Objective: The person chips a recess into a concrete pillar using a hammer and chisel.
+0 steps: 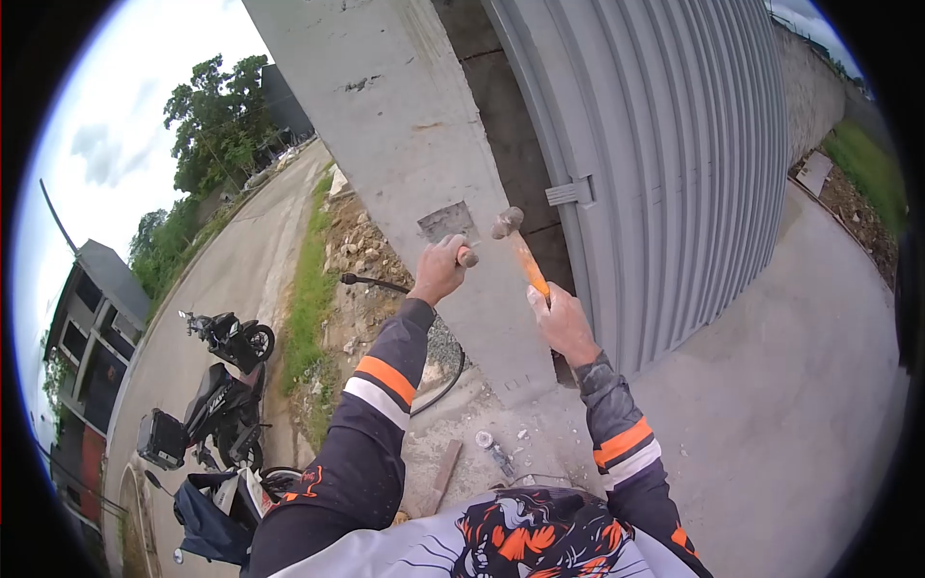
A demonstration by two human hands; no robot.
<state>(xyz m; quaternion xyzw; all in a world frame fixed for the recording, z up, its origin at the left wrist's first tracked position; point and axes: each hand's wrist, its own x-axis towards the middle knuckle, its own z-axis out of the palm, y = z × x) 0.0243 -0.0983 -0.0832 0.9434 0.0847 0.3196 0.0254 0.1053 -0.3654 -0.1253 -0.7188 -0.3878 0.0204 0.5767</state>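
My left hand [440,269] is closed around a chisel handle [467,257], held against the grey concrete pillar [414,144]. Just above that hand, a shallow rectangular recess [445,222] is cut into the pillar's face. The chisel's tip is hidden from view. To the right, my right hand [565,326] grips the orange handle of a hammer [528,262]. The hammer's dusty head is raised near the pillar's right edge, a short way from the chisel handle and apart from it.
A corrugated metal gate [655,173] with a bracket [570,193] stands right of the pillar. A black hose [448,385] curves behind my left arm. A bottle [491,448] and a wood strip [446,474] lie below. Motorcycles [217,405] stand at the left by the road [183,318].
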